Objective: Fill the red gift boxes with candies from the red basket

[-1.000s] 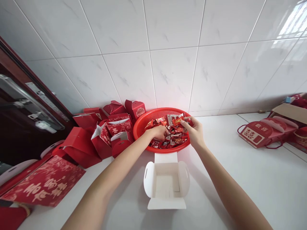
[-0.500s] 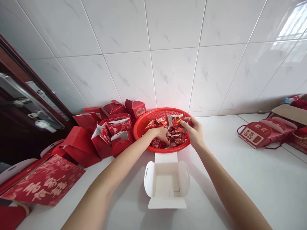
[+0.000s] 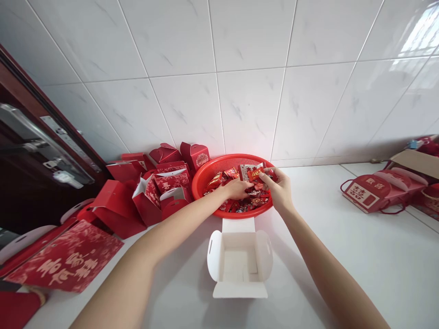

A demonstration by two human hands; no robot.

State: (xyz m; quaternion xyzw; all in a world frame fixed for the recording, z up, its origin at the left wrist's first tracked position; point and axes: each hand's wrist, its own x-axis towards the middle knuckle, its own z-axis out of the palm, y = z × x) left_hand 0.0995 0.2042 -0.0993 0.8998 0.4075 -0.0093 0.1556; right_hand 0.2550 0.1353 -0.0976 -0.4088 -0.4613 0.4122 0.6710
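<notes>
Red plastic basket (image 3: 201, 183) sits near the tiled wall (image 3: 250, 109) with a heap of wrapped candies (image 3: 245, 208) in it, and both hands are at it right now. Right hand (image 3: 279, 187) is over the right side of the rim, pinching a little red packet (image 3: 254, 175) between thumb and fingers. Left hand (image 3: 236, 188) is down in the heap, palm low, fingers stretched toward the right hand (can't tell if it's gripping anything, the fingertips are kinda buried). Just in front of the basket there's a white-lined box (image 3: 240, 289) standing on the white counter (image 3: 329, 214), flaps spread, back flap reaching the rim. Loads of red boxes (image 3: 118, 210) crowd the left, and one handled gift box (image 3: 365, 194) sits well off to the right.
</notes>
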